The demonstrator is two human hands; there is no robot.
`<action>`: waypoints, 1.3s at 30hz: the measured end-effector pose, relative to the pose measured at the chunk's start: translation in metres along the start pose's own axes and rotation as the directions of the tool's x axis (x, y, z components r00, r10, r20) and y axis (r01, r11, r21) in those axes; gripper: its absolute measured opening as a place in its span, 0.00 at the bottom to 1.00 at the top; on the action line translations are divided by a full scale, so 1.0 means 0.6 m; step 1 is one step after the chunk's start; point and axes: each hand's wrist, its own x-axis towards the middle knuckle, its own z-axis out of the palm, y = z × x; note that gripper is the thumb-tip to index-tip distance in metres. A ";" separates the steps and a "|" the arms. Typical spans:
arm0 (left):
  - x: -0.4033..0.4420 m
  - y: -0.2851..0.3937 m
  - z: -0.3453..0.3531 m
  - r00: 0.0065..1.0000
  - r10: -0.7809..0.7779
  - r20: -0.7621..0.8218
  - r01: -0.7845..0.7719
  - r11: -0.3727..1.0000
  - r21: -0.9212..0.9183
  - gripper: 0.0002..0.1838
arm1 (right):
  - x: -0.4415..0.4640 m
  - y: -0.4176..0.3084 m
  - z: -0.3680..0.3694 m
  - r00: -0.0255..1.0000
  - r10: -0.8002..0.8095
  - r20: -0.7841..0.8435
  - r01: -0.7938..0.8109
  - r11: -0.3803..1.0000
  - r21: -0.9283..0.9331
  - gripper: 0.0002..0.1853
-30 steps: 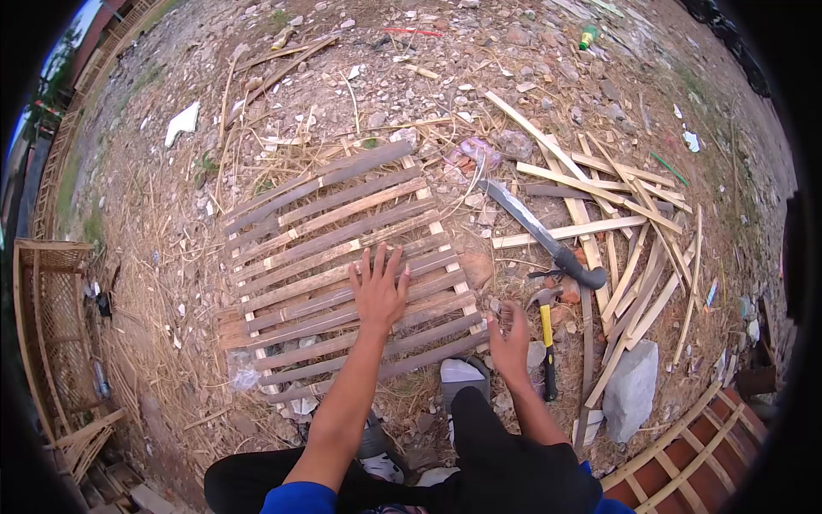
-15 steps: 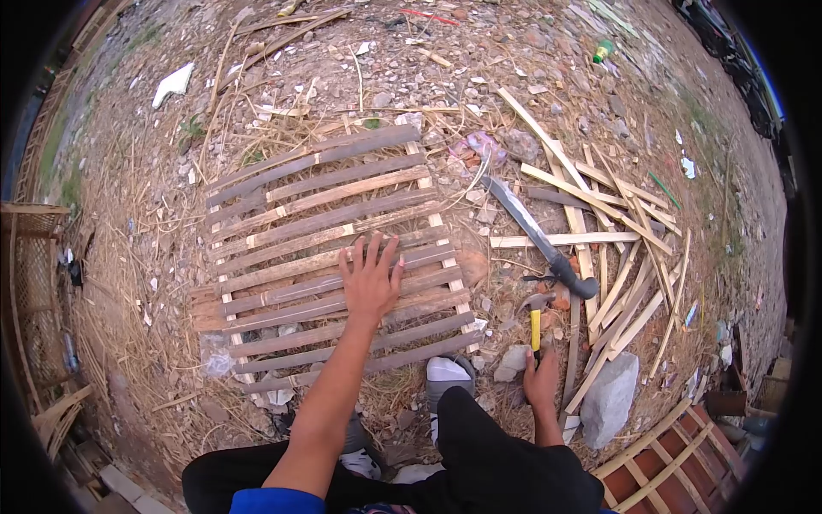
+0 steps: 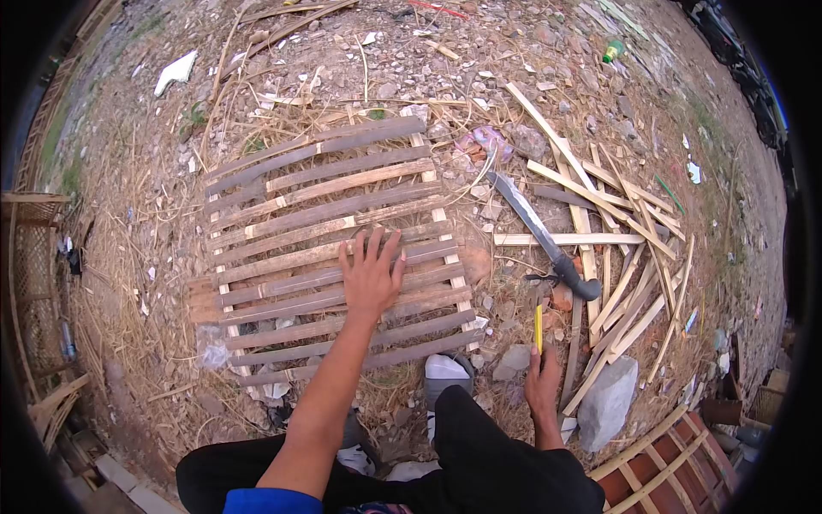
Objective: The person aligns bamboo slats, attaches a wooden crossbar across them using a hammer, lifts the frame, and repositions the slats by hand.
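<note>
My left hand [image 3: 372, 278] lies spread on a slatted panel [image 3: 347, 207], its fingers across the middle slats. The panel is made of several bamboo or wood strips fixed across thin side rails, flat on the ground. In my right hand [image 3: 541, 381], near my right knee, is a hammer [image 3: 538, 327] with a yellow handle. Its head, pointing away from me, is hard to make out. A large knife [image 3: 533, 221] with a dark blade and black handle rests between the panel and a pile of cut strips [image 3: 629, 295].
Beside my right hand stand a large pale stone [image 3: 610, 403] and a smaller stone [image 3: 512, 363]. A lattice frame [image 3: 672, 463] is at lower right. A green bottle [image 3: 613, 51] lies farther off. Straw, rubble and litter cover the ground.
The hammer has turned in my right hand, so its head no longer shows side-on. My left hand remains on the slats. The whole view has shifted slightly.
</note>
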 end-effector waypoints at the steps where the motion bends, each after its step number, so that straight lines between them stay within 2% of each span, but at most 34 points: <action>1: 0.000 0.002 -0.002 1.000 -0.002 0.008 0.002 1.000 -0.008 0.25 | 0.000 -0.020 -0.006 0.998 0.016 0.065 -0.017 1.000 0.023 0.14; 4: 0.001 0.003 -0.006 1.000 -0.007 0.019 0.007 1.000 -0.022 0.25 | 0.015 -0.028 0.014 0.974 -0.181 0.138 0.202 0.966 -0.159 0.12; 7: 0.005 0.000 -0.003 1.000 -0.006 0.010 0.007 1.000 -0.026 0.24 | 0.045 -0.035 0.039 0.924 -0.365 0.115 0.381 0.904 -0.194 0.13; 10: -0.002 0.000 -0.002 1.000 0.002 0.014 -0.001 1.000 -0.020 0.24 | 0.072 -0.024 0.044 0.838 -0.522 0.160 0.544 0.824 -0.159 0.14; 13: 0.000 0.000 -0.001 1.000 0.012 0.005 -0.012 1.000 -0.006 0.25 | 0.103 -0.025 0.040 0.744 -0.625 0.237 0.666 0.718 -0.202 0.14; 16: 0.000 -0.001 -0.001 1.000 0.018 0.001 -0.018 1.000 -0.001 0.25 | 0.131 -0.024 0.051 0.772 -0.553 0.311 0.634 0.703 -0.324 0.14; 19: 0.001 -0.001 -0.002 1.000 0.018 0.002 -0.018 1.000 -0.002 0.25 | 0.150 -0.019 0.051 0.726 -0.626 0.285 0.687 0.660 -0.303 0.13; 22: 0.001 0.000 -0.003 1.000 0.015 0.008 -0.015 1.000 -0.008 0.25 | 0.158 -0.017 0.046 0.637 -0.720 0.276 0.771 0.586 -0.249 0.14; 25: 0.000 0.001 -0.002 1.000 0.012 0.023 -0.012 1.000 -0.002 0.25 | 0.166 -0.023 0.054 0.699 -0.643 0.314 0.714 0.603 -0.356 0.15; 31: 0.002 0.000 -0.002 0.999 0.020 0.037 -0.021 0.999 0.026 0.25 | 0.162 -0.037 0.035 0.525 -0.807 0.271 0.849 0.473 -0.237 0.15; 34: -0.002 0.001 -0.002 0.998 0.020 0.051 -0.021 0.999 0.029 0.25 | 0.164 -0.050 0.038 0.685 -0.665 0.298 0.724 0.577 -0.378 0.15; 37: 0.002 -0.001 0.000 0.997 0.008 0.074 -0.011 0.999 0.038 0.26 | 0.167 -0.058 0.030 0.682 -0.652 0.333 0.730 0.572 -0.375 0.16; 39: 0.003 -0.001 0.000 0.997 0.014 0.079 -0.018 0.998 0.053 0.26 | 0.177 -0.058 0.013 0.509 -0.798 0.322 0.857 0.437 -0.272 0.16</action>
